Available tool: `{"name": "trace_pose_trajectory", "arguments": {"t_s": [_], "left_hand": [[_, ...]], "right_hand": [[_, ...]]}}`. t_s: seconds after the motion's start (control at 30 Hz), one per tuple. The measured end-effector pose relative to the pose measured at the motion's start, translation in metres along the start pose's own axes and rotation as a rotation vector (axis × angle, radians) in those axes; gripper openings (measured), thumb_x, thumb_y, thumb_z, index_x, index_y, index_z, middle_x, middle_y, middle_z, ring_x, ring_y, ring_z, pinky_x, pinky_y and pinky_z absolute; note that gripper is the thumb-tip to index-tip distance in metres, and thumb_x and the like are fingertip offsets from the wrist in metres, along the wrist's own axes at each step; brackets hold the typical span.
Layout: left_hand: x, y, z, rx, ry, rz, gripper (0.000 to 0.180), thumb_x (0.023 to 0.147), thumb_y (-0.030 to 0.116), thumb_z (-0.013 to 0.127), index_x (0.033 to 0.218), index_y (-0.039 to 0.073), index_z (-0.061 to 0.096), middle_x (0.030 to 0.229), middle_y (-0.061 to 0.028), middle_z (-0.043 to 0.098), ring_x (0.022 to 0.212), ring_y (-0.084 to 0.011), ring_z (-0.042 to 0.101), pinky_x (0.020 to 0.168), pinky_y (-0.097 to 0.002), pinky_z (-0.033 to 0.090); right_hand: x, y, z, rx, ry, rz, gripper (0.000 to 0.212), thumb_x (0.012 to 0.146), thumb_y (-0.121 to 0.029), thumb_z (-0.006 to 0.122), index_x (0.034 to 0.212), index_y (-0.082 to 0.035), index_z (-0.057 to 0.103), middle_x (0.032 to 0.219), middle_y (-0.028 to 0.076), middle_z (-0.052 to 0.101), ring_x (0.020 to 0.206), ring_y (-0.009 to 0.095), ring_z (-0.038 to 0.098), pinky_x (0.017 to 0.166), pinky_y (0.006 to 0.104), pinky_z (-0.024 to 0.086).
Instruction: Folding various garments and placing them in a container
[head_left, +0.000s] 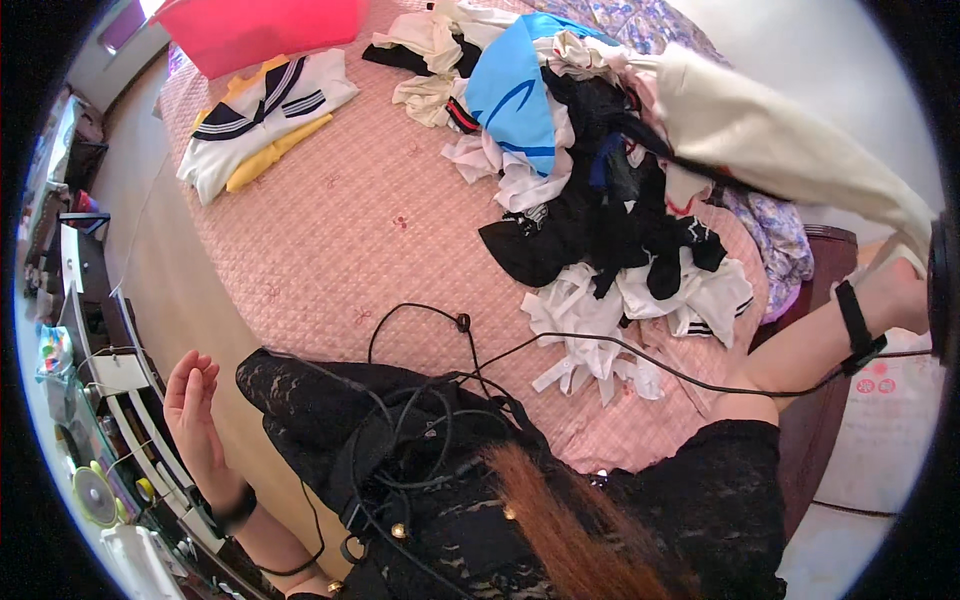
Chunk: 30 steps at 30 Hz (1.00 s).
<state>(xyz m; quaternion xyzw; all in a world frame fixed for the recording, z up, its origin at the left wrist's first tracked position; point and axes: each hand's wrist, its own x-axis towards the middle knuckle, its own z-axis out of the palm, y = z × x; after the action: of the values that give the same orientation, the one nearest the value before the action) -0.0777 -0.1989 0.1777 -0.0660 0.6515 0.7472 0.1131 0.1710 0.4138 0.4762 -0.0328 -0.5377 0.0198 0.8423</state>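
A long cream cloth garment (770,120) stretches from the clothes pile out to the right edge. Its end is gripped in my right hand (903,292), which is partly cut off by a dark round shape at the rim. My left hand (196,410) is raised palm up over the floor, left of the bed. Its fingers are loosely bent, and nothing is in it. Beneath the cream garment lies a heap of black clothes (590,220), with a blue cloth (510,95) and white clothes (590,320) among it. The garment's exact kind cannot be made out.
The pile rests on a pink quilted bed cover (350,220). At the far left sit a folded white and yellow sailor top (265,115) and a pink bin (265,30). A black cable (640,350) runs from my lap to my right wrist. Cluttered shelves (120,420) stand at left.
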Motion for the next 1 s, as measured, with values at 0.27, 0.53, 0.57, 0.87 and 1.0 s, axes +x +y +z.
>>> {"name": "trace_pose_trajectory", "arguments": {"t_s": [0.27,0.53,0.57,0.87,1.0], "left_hand": [[-0.001,0.007,0.018,0.113,-0.056,0.049,0.027,0.092,0.011,0.054,0.116,0.000,0.056,0.103,-0.0086,0.063,0.094,-0.0165,0.061,0.085,-0.0267,0.046],[-0.024,0.013,0.088,-0.089,-0.355,-0.081,0.040,0.097,0.031,0.043,0.115,-0.003,0.056,0.105,-0.0121,0.063,0.096,-0.0197,0.061,0.085,-0.0293,0.048],[-0.026,0.009,0.097,-0.160,-0.426,-0.168,0.042,0.097,0.033,0.041,0.115,-0.003,0.055,0.106,-0.0124,0.063,0.096,-0.0207,0.061,0.085,-0.0303,0.048],[-0.032,-0.044,0.053,-0.503,-0.492,-0.223,0.048,0.092,0.033,0.047,0.127,0.001,0.043,0.129,-0.0140,0.048,0.112,-0.0280,0.051,0.091,-0.0425,0.048],[-0.014,-0.058,0.048,-0.666,-0.488,-0.253,0.046,0.093,0.033,0.047,0.124,0.000,0.047,0.122,-0.0137,0.054,0.109,-0.0290,0.054,0.094,-0.0423,0.045]], "right_hand": [[-0.005,0.011,0.015,0.534,-0.134,0.661,0.031,0.088,-0.020,0.049,0.106,0.005,0.056,0.110,0.017,0.059,0.099,0.028,0.057,0.090,0.0411,0.044],[-0.129,-0.092,0.079,1.734,-0.859,1.246,0.032,0.094,-0.020,0.043,0.114,0.003,0.054,0.116,0.015,0.057,0.106,0.024,0.054,0.098,0.0373,0.039],[-0.172,-0.125,0.076,1.616,-0.885,1.406,0.032,0.093,-0.021,0.047,0.113,0.002,0.055,0.112,0.012,0.058,0.103,0.021,0.054,0.095,0.0357,0.041],[-0.334,-0.334,0.024,1.773,-1.922,1.310,0.026,0.087,-0.022,0.062,0.101,0.000,0.059,0.088,0.002,0.064,0.082,0.011,0.056,0.075,0.0280,0.046],[-0.348,-0.316,0.017,1.876,-1.876,1.117,0.025,0.088,-0.021,0.061,0.101,0.000,0.057,0.085,0.006,0.062,0.078,0.012,0.055,0.070,0.0283,0.044]]}}
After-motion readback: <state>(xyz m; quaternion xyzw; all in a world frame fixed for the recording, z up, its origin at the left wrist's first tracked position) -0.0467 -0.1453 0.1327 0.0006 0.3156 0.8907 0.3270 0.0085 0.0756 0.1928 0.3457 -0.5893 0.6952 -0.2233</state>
